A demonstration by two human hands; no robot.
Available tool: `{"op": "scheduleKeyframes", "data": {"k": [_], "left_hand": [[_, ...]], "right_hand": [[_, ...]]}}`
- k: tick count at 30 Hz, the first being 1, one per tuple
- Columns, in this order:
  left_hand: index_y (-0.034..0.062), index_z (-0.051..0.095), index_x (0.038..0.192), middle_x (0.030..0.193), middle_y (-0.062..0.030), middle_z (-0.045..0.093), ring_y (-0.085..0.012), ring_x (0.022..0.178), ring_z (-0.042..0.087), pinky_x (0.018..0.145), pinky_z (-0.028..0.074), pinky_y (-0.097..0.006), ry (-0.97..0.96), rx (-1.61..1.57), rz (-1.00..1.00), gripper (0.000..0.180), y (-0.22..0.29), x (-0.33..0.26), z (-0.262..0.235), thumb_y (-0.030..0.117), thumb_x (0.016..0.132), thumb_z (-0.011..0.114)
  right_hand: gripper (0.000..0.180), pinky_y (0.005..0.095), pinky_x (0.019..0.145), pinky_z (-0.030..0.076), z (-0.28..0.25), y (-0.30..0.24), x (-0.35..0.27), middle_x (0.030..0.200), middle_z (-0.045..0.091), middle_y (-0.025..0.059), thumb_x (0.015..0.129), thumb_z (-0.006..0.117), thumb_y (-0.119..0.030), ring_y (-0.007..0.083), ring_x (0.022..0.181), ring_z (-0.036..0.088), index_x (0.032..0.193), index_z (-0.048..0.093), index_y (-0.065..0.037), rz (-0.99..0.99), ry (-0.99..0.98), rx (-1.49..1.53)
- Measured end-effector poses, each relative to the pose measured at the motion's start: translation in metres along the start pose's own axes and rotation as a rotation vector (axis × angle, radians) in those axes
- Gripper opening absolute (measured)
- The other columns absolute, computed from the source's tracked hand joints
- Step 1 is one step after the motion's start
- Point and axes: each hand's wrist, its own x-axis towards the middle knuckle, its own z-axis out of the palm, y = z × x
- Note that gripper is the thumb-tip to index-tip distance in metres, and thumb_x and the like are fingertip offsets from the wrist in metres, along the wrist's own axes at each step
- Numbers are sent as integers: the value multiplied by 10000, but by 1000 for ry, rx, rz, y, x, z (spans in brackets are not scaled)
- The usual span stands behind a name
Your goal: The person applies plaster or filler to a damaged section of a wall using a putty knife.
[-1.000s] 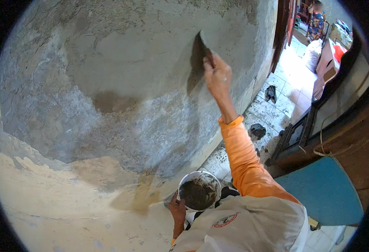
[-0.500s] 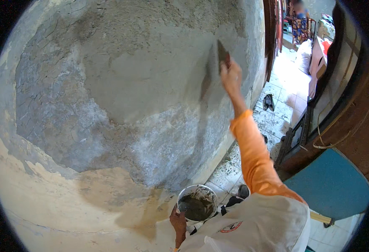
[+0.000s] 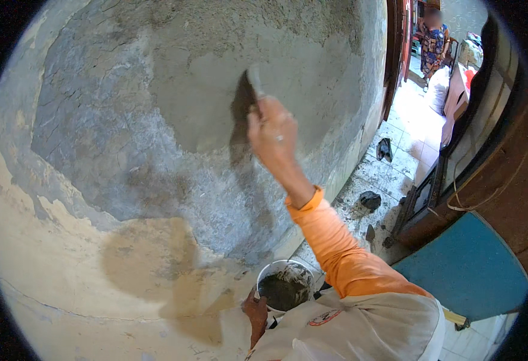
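Observation:
My right hand point(image 3: 274, 133) is closed round the handle of a plastering trowel point(image 3: 254, 83), its blade up against the wall point(image 3: 173, 174). Around the blade lies a smooth patch of wet grey mortar point(image 3: 209, 114), with rougher render above and old grey, flaking plaster below. Low in front of my body, my left hand point(image 3: 255, 311) grips the rim of a white bucket point(image 3: 303, 263). Inside the bucket is grey wet mortar point(image 3: 282, 290), some smeared up its inner side.
Mortar splashes and dark lumps point(image 3: 370, 200) dot the tiled floor point(image 3: 390, 171) on the right. A blue panel point(image 3: 468, 262) leans near a dark wooden frame point(image 3: 486, 141). Through the far doorway a person point(image 3: 433, 45) stands near a white sack point(image 3: 438, 89).
My right hand has swept the trowel leftward and slightly down across the mortar. The left hand still holds the bucket. My view has shifted a little, and the person beyond the doorway shows more fully.

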Motion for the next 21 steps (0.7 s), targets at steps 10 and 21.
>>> {"op": "scheduleKeyframes", "data": {"k": [10, 21], "left_hand": [[-7, 630, 1406, 652, -33, 560, -123, 605, 531, 542, 440, -321, 19, 52, -81, 590, 8, 2, 1, 40, 818, 655], [-83, 544, 1449, 627, 24, 516, -75, 530, 471, 493, 374, -262, 136, -217, -162, 613, 57, -13, 51, 40, 858, 653]], "right_hand": [[433, 380, 777, 632, -63, -21, -118, 1231, 724, 185, 875, 660, -10, 318, 992, 758, 1306, 656, -45, -145, -362, 288], [283, 450, 841, 532, -111, 416, 41, 1018, 740, 226, 981, 654, -221, 390, 960, 714, 1177, 707, -24, 426, -23, -192]]}}
